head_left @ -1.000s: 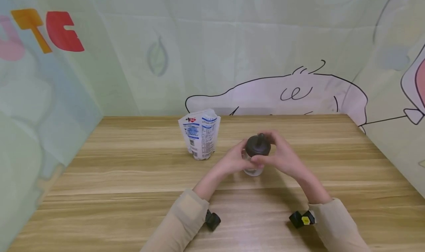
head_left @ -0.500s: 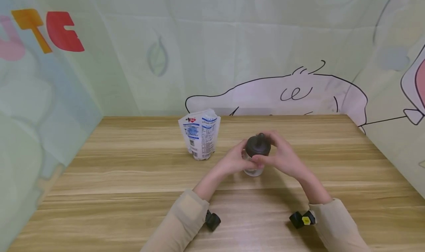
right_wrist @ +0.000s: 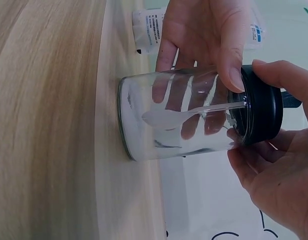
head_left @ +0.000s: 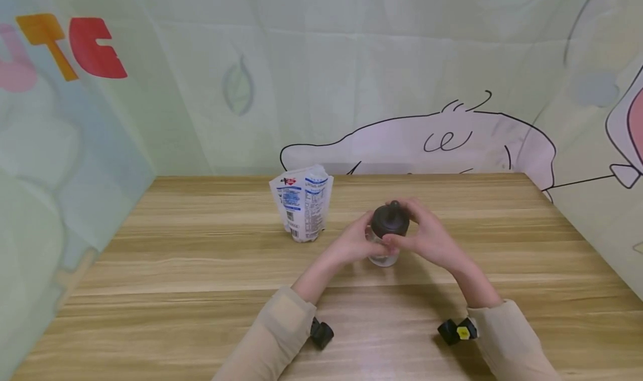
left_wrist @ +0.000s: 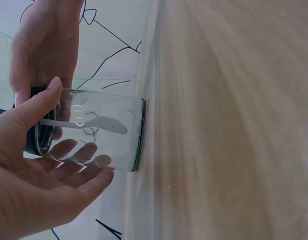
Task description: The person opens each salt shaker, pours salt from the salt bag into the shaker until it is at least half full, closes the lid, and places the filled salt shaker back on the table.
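Observation:
A clear glass jar (right_wrist: 143, 100) with a black lid (head_left: 390, 220) stands upright on the wooden table. Through the glass, a pale spoon (right_wrist: 166, 119) hangs down from the lid's underside. My left hand (head_left: 355, 242) holds the jar from the left, its fingers curled round the far side of the glass and its thumb just below the lid. From the right, my right hand (head_left: 427, 236) grips the lid between thumb and fingers. A dark knob (head_left: 395, 208) rises from the lid's top. Whether the jar holds anything besides the spoon I cannot tell.
A white pouch (head_left: 302, 205) with blue and red print stands on the table (head_left: 201, 258), left of and a little behind the jar. Behind the table hangs a printed cloth (head_left: 311, 91). Small black wrist cameras sit by both sleeves.
The lid's knob has shifted very slightly as the right thumb moves a little on the lid. The jar, pouch and left hand stay in place.

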`<state>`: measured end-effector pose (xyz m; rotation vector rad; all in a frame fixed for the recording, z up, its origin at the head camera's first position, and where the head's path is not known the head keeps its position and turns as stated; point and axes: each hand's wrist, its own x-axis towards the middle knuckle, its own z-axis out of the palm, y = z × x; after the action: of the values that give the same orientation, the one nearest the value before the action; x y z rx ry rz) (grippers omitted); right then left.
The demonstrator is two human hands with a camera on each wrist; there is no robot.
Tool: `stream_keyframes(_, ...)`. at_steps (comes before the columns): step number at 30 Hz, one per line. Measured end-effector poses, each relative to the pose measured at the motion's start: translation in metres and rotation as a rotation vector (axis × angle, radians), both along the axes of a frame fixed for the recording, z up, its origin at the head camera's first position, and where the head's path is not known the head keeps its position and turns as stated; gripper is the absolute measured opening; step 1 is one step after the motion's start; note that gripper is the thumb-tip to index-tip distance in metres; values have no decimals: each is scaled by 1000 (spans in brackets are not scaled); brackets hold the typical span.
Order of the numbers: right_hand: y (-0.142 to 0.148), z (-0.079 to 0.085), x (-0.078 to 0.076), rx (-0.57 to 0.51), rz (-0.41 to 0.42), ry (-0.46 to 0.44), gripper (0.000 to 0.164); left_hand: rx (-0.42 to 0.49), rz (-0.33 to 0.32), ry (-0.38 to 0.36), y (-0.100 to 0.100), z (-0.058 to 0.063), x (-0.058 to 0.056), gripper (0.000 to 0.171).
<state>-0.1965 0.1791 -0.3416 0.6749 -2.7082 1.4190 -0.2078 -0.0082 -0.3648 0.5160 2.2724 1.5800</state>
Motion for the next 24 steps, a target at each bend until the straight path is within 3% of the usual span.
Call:
stream_keyframes(13,0,-3,-1,-27,44,-30,65,16,-6,-2,-1,2,1,73)
stream_keyframes(20,-1,-1,0,17,-12,-56,82,14,-10,20,-2,0,0,73)
stream_keyframes(24,-3,-2,0,-2,-39,-63,81,8,-11,27,-1,0,0,72)
